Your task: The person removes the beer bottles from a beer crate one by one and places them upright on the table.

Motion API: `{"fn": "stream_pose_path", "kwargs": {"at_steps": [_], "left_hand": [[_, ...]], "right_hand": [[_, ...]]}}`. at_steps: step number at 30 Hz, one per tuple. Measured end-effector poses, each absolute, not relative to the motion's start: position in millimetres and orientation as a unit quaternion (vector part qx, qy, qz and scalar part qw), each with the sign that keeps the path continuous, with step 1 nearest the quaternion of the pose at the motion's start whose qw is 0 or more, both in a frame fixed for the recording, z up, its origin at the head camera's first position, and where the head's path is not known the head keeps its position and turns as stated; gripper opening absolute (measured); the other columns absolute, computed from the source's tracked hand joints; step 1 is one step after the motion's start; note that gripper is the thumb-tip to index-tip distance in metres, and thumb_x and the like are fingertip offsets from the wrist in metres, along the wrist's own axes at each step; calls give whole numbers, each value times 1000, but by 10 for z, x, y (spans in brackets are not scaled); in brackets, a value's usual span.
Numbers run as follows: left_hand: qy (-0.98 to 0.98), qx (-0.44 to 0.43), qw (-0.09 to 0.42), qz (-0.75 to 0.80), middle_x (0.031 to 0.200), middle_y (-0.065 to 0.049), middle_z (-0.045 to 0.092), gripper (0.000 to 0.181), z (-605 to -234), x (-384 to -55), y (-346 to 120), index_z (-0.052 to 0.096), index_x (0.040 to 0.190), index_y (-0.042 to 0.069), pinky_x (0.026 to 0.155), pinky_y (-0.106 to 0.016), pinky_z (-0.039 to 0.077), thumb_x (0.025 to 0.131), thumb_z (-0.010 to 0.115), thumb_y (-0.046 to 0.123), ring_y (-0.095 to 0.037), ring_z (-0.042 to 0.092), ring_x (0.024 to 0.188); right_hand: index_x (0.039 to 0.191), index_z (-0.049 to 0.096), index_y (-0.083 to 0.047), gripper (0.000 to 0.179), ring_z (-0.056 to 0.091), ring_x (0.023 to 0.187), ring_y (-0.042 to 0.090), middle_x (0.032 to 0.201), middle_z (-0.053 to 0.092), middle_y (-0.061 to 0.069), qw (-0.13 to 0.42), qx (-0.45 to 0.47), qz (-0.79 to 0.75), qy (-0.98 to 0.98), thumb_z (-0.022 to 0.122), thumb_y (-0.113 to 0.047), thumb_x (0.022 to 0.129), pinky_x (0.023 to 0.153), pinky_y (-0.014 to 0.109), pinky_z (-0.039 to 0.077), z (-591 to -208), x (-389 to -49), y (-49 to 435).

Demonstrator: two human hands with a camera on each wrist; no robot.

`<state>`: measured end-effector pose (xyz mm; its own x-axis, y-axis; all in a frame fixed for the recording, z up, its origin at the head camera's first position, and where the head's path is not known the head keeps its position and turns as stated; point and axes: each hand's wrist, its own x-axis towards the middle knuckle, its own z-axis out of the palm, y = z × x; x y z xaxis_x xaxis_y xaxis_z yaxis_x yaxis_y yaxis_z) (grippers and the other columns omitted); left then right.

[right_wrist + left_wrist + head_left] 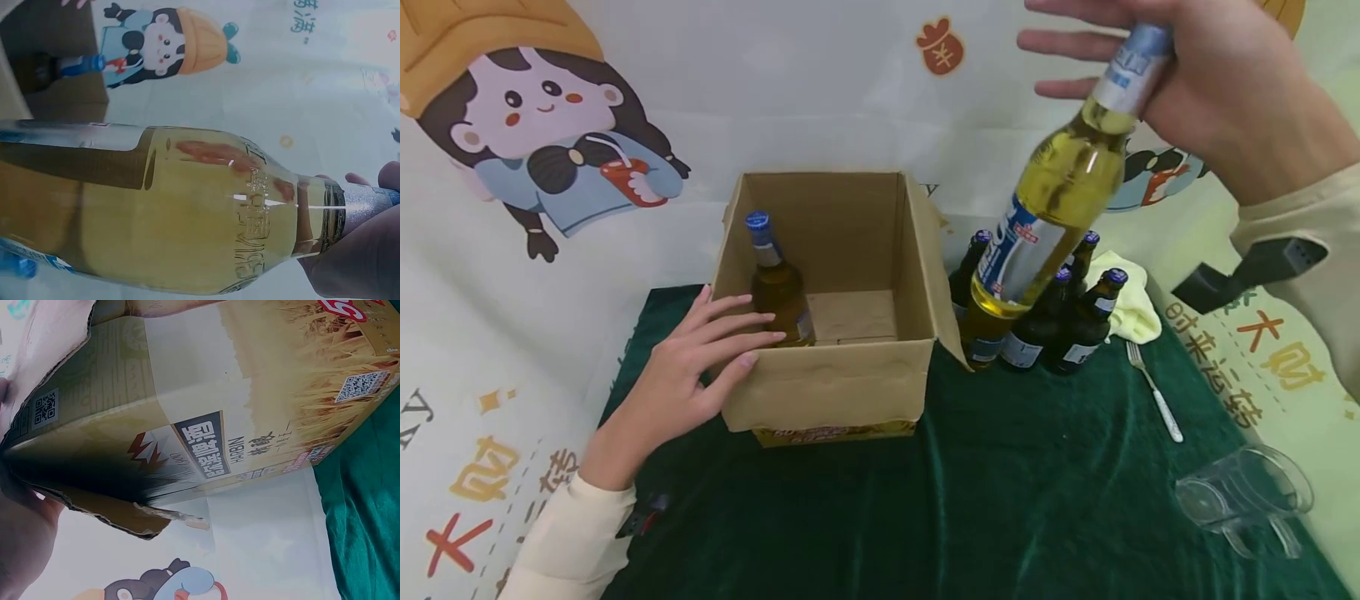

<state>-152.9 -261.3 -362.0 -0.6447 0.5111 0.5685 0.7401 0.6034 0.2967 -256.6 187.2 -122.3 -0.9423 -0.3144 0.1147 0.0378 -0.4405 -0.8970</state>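
Observation:
My right hand (1232,92) holds a clear beer bottle (1052,192) by its silvery neck, tilted in the air right of the cardboard box (842,383). In the right wrist view, the thumb and fingers pinch the neck of this bottle (200,200), which contains yellow liquid. My left hand (681,375) rests on the box's front left corner, fingers stretched across the rim. Inside the open box, a blue-capped brown bottle (778,283) stands at the left. In the left wrist view, the box's printed side (269,394) and torn flap are close to the hand.
Several dark bottles (1075,333) stand right of the box, partly behind its flap and the held bottle. A yellow cloth (1135,308), a fork (1153,392) and a clear glass mug (1240,492) lie at the right on a green tablecloth (1037,492).

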Motion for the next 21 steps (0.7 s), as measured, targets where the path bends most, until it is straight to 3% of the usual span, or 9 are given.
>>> {"fn": "stream_pose_path", "kwargs": {"at_steps": [2,6,11,21], "left_hand": [[-867,-363,221,-259,134,-7,68,34,-3610,-1531,-2657,70,130,22,129,-54,9,98,60,17,-31,48,139],[-869,-355,227,-258,133,-7,69,32,-3586,-1485,-2777,71,130,22,129,-55,9,100,59,20,-31,49,138],[-872,-349,226,-260,131,-9,70,31,-3578,-1451,-2809,72,128,20,129,-56,9,99,60,19,-29,48,139],[-871,-353,224,-260,129,-9,70,31,-3552,-1480,-2756,72,127,20,129,-55,9,99,61,18,-31,48,138]], "right_hand": [[146,52,-15,39,63,126,33,147,58,9,108,-150,-813,552,45,-22,108,85,49,61,-1360,-2465,1991],[145,51,-2,44,66,125,26,142,62,11,114,-199,-768,598,47,-23,106,89,41,61,-1730,-2363,2169],[144,53,-2,43,66,125,18,138,66,7,131,-217,-731,634,47,-21,106,94,35,60,-2218,-2242,2383],[145,53,-1,41,66,123,10,135,69,-2,109,-218,-691,680,42,-17,108,96,25,57,-2919,-2181,2727]]}}
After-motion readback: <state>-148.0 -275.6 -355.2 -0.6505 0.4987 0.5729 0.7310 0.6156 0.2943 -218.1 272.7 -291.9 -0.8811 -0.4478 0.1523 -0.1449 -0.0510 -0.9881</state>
